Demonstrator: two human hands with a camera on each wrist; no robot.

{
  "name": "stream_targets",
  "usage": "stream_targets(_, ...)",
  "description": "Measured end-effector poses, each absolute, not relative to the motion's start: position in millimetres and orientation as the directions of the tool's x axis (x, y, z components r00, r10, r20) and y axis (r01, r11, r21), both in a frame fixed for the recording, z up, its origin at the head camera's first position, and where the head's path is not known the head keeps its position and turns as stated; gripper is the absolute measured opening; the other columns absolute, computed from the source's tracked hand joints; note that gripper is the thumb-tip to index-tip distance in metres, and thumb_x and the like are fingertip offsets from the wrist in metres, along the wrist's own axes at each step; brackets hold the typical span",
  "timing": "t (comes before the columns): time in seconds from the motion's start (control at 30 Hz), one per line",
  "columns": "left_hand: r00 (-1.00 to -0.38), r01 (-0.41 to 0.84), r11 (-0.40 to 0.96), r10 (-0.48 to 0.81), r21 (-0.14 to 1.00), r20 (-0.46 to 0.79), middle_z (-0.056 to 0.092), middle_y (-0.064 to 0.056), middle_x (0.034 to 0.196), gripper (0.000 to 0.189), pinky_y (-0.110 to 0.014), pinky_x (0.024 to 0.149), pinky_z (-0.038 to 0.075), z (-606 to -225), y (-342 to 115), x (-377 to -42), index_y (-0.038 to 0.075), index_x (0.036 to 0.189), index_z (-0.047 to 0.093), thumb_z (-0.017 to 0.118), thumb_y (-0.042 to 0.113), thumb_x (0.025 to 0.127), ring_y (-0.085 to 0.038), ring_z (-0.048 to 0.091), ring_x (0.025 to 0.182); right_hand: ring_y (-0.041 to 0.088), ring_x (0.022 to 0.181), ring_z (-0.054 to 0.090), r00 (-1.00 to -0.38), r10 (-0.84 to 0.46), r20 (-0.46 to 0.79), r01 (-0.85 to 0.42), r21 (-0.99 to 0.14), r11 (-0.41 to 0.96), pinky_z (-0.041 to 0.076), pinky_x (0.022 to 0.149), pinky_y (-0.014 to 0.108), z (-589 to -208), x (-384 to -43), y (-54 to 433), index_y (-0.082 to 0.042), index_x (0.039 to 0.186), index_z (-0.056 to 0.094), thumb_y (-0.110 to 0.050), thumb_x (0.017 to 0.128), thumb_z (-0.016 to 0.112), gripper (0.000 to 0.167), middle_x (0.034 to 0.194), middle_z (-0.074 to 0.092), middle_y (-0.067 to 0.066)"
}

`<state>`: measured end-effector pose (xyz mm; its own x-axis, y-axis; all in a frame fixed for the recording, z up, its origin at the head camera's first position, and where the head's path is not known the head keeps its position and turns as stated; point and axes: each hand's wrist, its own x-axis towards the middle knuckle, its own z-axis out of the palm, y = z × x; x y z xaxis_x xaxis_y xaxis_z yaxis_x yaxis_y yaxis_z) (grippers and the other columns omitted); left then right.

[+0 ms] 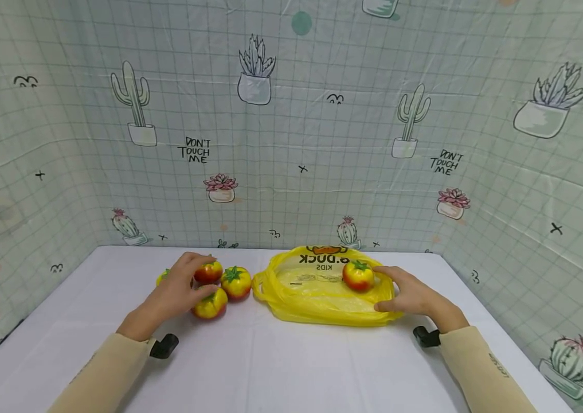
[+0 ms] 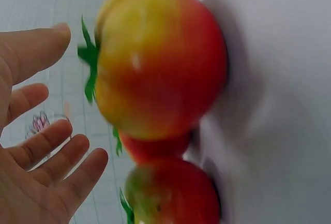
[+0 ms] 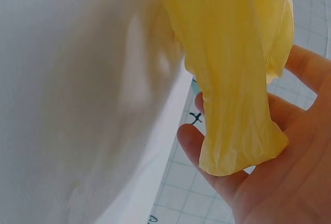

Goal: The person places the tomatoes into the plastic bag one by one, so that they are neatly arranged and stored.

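Observation:
Several red and yellow tomatoes with green leafy tops sit in a group on the left. My left hand [image 1: 180,289] hovers over them, fingers spread; the thumb reaches over the front tomato [image 1: 210,304]. In the left wrist view that hand is apart from the large near tomato [image 2: 160,63]. A yellow plastic bag [image 1: 322,312] lies flat to the right of the group. One more tomato [image 1: 358,276] rests at its right part; whether inside or on top, I cannot tell. Beside it, my right hand [image 1: 410,292] is at the bag's right edge, fingers loosely spread around a bag handle [image 3: 232,105].
A white-covered table [image 1: 270,373] carries everything. Behind and at both sides hangs a grid-patterned cloth [image 1: 291,132] with plant drawings. Another tomato [image 1: 236,283] sits close to the bag's left handle [image 1: 258,287].

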<state>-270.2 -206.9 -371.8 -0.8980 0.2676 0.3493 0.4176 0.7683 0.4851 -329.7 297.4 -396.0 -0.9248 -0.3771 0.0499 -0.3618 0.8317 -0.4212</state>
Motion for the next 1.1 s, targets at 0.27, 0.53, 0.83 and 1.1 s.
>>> stream_targets(0.27,-0.915,0.363,0.800,0.211,0.478,0.343,0.043,-0.018,0.128,0.056,-0.059,0.097,0.039,-376.6,-233.9,-269.1,0.006,0.134,0.049,0.072,0.024,0.086,-0.039,0.046,0.116,0.043,0.132,0.033,-0.926,-0.374,0.042,-0.356,-0.425,0.832,0.026,0.102,0.067,-395.6,-327.8,297.8,-0.011,0.142,0.042,-0.045,0.071,0.078,0.087,0.145,0.038,0.020)
stream_targets(0.53,-0.925,0.326,0.806,0.165,0.495,0.341,0.042,-0.021,0.130,0.059,-0.062,0.099,0.035,-376.9,-254.1,-269.4,0.004,0.134,0.048,0.073,0.025,0.085,-0.042,0.042,0.119,0.043,0.132,0.033,-0.931,-0.364,0.041,-0.348,-0.410,0.843,0.025,0.102,0.067,-393.6,-329.1,298.0,-0.012,0.142,0.042,-0.045,0.071,0.078,0.086,0.145,0.038,0.019)
stream_targets(0.83,-0.925,0.314,0.801,0.137,0.510,0.355,0.040,-0.025,0.127,0.059,-0.062,0.098,0.035,-382.7,-264.2,-271.7,0.000,0.133,0.048,0.073,0.024,0.085,-0.043,0.041,0.116,0.043,0.132,0.033,-0.929,-0.368,0.047,-0.354,-0.412,0.840,0.026,0.102,0.067,-395.9,-327.9,299.7,-0.012,0.142,0.042,-0.046,0.071,0.077,0.087,0.145,0.038,0.019)
stream_targets(1.1,-0.954,0.243,0.804,0.098,0.543,0.283,0.034,-0.030,0.131,0.063,-0.066,0.097,0.033,-384.0,-272.0,-270.0,0.001,0.135,0.044,0.073,0.025,0.084,-0.047,0.039,0.117,0.042,0.132,0.033,-0.926,-0.373,0.053,-0.361,-0.411,0.837,0.026,0.102,0.066,-395.8,-328.8,298.0,-0.012,0.142,0.042,-0.045,0.072,0.077,0.086,0.145,0.039,0.019)
